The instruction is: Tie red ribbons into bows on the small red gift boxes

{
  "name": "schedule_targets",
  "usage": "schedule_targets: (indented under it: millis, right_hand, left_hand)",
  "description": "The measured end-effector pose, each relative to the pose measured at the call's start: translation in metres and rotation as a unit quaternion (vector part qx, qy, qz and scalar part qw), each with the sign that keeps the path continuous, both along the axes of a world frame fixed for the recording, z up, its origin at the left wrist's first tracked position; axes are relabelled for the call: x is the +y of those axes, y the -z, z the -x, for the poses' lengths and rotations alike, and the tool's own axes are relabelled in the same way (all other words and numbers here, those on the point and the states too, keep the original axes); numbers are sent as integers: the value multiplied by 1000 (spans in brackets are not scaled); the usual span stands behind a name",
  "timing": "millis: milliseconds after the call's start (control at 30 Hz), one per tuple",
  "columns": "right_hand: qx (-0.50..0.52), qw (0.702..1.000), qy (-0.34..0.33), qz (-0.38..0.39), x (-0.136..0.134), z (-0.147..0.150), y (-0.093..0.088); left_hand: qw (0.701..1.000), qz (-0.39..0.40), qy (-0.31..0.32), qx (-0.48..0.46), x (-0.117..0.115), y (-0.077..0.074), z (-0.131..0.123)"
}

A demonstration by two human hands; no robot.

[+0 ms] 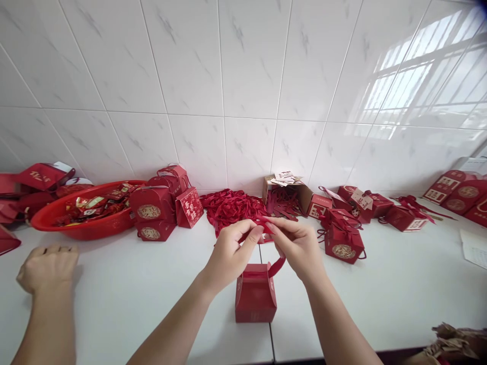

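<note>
Left grip (231,252) and right grip (300,248), both pinched closed, hold red ribbon (277,266) above a red box (255,300).

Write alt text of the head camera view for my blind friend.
The left hand and right hand pinch a red ribbon above a red gift box on a white table. Behind are a ribbon heap, more gift boxes and a basin of wrapped packets; another person's fist rests at left.
</note>
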State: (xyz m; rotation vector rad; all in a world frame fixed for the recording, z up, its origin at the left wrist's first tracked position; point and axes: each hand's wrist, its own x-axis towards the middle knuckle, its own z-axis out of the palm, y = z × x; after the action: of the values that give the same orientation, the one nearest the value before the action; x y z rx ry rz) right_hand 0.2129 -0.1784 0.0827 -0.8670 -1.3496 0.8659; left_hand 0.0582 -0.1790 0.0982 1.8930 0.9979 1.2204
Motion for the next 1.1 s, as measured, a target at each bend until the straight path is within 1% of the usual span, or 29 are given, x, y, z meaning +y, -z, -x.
schedule_targets:
  millis: [100,133,200,267,367,433,500,567,633,700,767,800,867,933,967,1000,1033,1100]
  right_hand:
    - [-43,996,-39,-73,-2,2,3]
    - [-48,994,-56,-86,-3,3,4]
    - [-36,993,-82,-82,-2,3,8]
    - [-5,994,-96,-48,1,4,13]
    - [33,993,-113,4,9,0,23]
    - [14,991,-131,-10,13,-7,29]
    - [-59,986,-138,-78,15,-15,33]
    - [-159,964,-125,-171,15,-22,34]
    - [-245,932,-88,-253,14,-26,34]
    - [-306,901,-41,-305,13,-28,33]
    - [-348,877,4,-331,14,-29,33]
    - [-360,870,21,-337,14,-29,33]
    - [-371,865,34,-337,14,-28,35]
    - [-363,870,29,-331,14,-28,38]
    - [-352,877,27,-327,13,-28,39]
    - [-335,885,27,-321,12,-28,41]
    - [-314,896,31,-312,10,-29,44]
    - [-264,921,54,-282,5,-35,51]
  left_hand:
    - [998,-32,-31,34,3,5,-4]
    - [997,-39,-43,42,4,6,-4]
    - [997,-41,-47,51,5,7,-4]
    - [998,-21,-22,52,5,7,-2]
    - [996,49,29,65,5,5,3]
    - [991,102,61,62,8,6,7]
    - [984,148,90,32,12,9,12]
    - [976,185,113,-25,17,13,16]
    - [964,216,122,-96,20,17,18]
    - [951,240,121,-150,22,18,19]
    - [948,247,127,-153,21,18,21]
    - [952,240,134,-136,19,17,21]
    - [961,215,150,-85,15,14,23]
    - [972,179,149,-30,10,13,23]
    - [980,148,133,4,7,13,23]
    - [988,106,101,43,4,14,23]
    - [993,54,56,86,1,15,24]
    - [984,-45,-51,163,-4,21,31]
